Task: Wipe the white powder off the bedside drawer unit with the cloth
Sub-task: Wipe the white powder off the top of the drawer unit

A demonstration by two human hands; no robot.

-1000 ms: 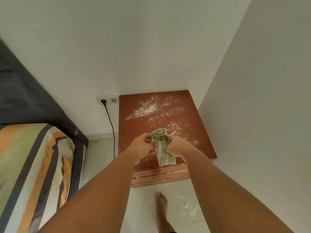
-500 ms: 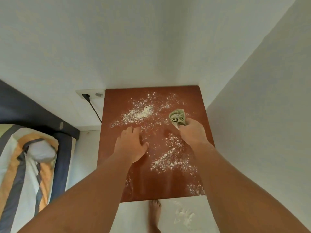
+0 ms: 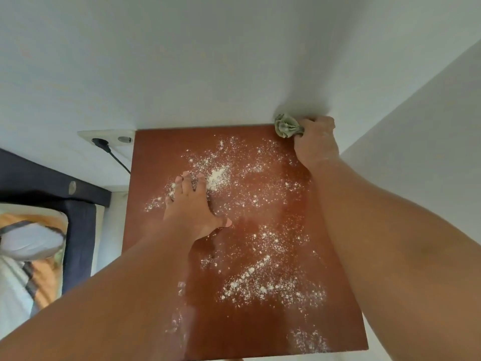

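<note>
Cloth [image 3: 287, 125], soft and bunched, sits gripped in your right hand [image 3: 315, 144] at upper right; left hand [image 3: 191, 209] lies splayed flat on powder [image 3: 217, 175].

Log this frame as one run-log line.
stage: wipe not begun | right hand: cloth bunched, back right corner | left hand: flat on drawer unit | white powder: scattered over top

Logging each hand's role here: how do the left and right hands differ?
The left hand lies flat and open on the drawer top, fingers in the powder; the right hand is fisted around the bunched cloth. The left sits mid-surface; the right is at the far right corner by the wall. Both reach over the same top.
</note>
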